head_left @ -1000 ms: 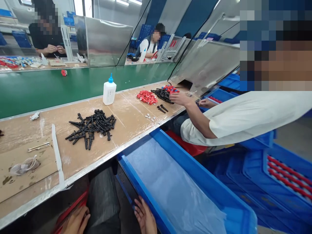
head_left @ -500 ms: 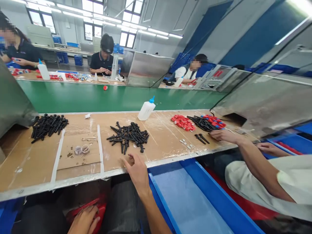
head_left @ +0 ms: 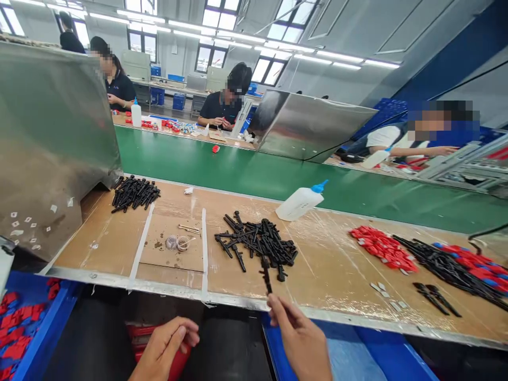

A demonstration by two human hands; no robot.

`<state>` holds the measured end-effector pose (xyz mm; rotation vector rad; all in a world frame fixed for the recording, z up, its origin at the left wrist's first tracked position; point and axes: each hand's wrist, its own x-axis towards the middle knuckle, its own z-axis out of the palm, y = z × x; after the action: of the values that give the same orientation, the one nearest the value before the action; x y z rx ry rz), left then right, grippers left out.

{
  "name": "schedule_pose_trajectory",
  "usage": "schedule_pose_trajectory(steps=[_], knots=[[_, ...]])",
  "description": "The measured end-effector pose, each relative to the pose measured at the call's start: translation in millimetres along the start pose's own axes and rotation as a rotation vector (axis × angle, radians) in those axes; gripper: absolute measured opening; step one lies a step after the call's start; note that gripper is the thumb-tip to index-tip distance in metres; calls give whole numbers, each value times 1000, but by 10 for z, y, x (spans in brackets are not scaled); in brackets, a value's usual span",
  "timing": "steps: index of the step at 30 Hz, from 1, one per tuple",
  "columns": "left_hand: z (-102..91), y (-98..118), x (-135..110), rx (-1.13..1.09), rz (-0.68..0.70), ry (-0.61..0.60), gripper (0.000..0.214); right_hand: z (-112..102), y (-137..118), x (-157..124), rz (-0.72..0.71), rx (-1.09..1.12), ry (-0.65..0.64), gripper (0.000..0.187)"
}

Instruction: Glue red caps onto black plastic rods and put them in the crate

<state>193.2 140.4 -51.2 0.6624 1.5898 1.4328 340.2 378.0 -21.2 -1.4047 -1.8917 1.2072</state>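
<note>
My right hand (head_left: 299, 338) is below the bench edge, fingers pinched on one black plastic part (head_left: 265, 275) that sticks up over the edge. Just beyond it lies a pile of the same black plastic parts (head_left: 257, 243) on the cardboard-covered bench (head_left: 325, 264). My left hand (head_left: 164, 346) rests low in front of me with loosely curled fingers, touching a red stool (head_left: 174, 365); nothing shows in it.
A white glue bottle (head_left: 299, 202) with a blue tip lies tilted behind the pile. Another black pile (head_left: 134, 192) sits far left by a metal guard (head_left: 47, 143). Red parts (head_left: 381, 247), a green conveyor (head_left: 278, 174), blue bins (head_left: 35, 333) and other people surround.
My right hand has come back from the pile toward me and now pinches one black part. The view has swung left, so the neighbour's arms are out of view.
</note>
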Motion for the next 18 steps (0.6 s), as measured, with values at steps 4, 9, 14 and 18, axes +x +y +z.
schedule_pose_trajectory(steps=[4,9,14,18], knots=[[119,239,142,-284,66,-55,45,376,-104,-550,337,605,-643,41],[218,351,229,-721,76,-13,29,805,-280,-740,447,723,-1071,42],[-19,433,276,-943,44,236,29,904,-572,-143,-171,231,-496,36],[-199,406,323,-1051,-72,148,32,1126,-811,332,-373,127,-305,40]])
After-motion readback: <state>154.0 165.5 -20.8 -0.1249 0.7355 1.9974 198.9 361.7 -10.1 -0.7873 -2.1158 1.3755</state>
